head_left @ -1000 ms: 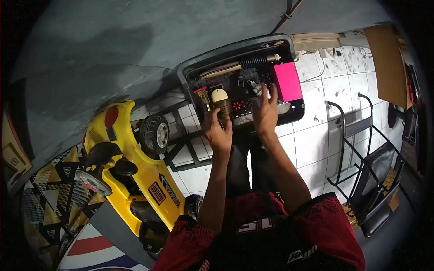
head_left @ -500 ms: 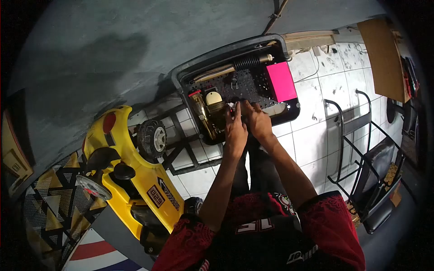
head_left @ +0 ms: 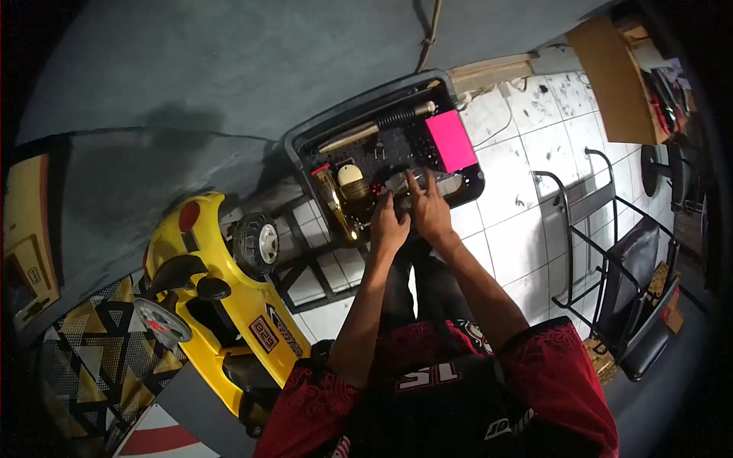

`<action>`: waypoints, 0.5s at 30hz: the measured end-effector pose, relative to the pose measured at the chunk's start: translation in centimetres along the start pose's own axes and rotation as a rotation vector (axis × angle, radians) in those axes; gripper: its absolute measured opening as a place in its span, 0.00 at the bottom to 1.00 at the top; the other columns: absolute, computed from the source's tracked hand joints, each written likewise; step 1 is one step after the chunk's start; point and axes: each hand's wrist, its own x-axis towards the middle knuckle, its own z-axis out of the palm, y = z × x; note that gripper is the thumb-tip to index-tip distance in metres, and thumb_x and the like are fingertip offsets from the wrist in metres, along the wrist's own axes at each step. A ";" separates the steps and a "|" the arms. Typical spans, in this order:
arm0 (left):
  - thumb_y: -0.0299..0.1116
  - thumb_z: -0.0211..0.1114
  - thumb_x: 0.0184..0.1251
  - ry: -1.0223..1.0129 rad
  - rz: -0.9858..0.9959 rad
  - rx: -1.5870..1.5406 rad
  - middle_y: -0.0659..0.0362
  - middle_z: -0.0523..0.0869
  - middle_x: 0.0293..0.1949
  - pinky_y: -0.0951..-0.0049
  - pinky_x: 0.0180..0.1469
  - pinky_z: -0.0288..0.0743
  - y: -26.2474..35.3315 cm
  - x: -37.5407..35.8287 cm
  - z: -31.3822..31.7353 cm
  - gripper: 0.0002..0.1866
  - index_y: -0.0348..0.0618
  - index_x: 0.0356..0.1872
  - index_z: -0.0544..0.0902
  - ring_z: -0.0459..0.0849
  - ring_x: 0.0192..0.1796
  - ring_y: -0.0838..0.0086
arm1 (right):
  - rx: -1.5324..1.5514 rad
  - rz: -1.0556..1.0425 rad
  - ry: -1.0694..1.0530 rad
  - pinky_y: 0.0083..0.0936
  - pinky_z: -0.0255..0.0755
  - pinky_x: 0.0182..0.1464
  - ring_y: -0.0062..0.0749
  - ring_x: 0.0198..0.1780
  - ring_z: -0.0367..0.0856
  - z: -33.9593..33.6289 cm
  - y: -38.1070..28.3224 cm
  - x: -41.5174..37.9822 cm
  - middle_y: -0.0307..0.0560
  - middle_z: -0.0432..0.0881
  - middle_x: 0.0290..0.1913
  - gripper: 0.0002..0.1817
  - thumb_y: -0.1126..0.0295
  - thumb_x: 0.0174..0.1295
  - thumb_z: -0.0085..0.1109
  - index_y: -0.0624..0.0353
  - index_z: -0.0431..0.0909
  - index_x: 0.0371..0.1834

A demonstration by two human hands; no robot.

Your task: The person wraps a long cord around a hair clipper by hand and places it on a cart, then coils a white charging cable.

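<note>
Both of my hands are over the front part of a black plastic tub (head_left: 299,156). My right hand (head_left: 432,210) has its fingers bent down over a small greyish, shiny piece (head_left: 397,183), with the index and middle finger slightly apart. Beside it, my left hand (head_left: 390,230) is closed with its fingertips at the near side of that piece; what it grips is hidden. Just left of my hands lie a round ribbed part with a cream top (head_left: 350,175) and a gold-coloured tube with a red end (head_left: 334,202). A bright pink box (head_left: 451,142) sits at the tub's right side.
A long rod with a black ribbed sleeve (head_left: 374,128) lies along the tub's back. To the left are a yellow toy car (head_left: 237,313) tipped on its side and a black metal frame (head_left: 313,263). A black-framed chair (head_left: 611,259) stands right on white tiles.
My hands have moved slightly apart, and more of the greyish piece shows between the fingers. The whole view has shifted, so the tub appears a little further left.
</note>
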 end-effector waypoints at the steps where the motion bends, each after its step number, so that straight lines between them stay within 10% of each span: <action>1: 0.34 0.66 0.57 0.083 0.093 0.031 0.37 0.72 0.63 0.59 0.67 0.66 -0.2 -0.4 0.2 0.34 0.30 0.65 0.67 0.71 0.65 0.47 | 0.022 -0.031 0.068 0.44 0.76 0.54 0.64 0.55 0.76 0.8 0.3 -0.7 0.71 0.57 0.71 0.46 0.70 0.50 0.66 0.49 0.54 0.75; 15: 0.43 0.64 0.65 -0.130 0.182 -0.114 0.41 0.83 0.49 0.59 0.53 0.75 -0.1 -12.1 -5.0 0.26 0.37 0.59 0.75 0.82 0.52 0.49 | 0.361 -0.044 -0.006 0.44 0.74 0.51 0.59 0.48 0.80 -6.9 -1.5 -16.5 0.65 0.80 0.47 0.21 0.63 0.59 0.61 0.61 0.75 0.54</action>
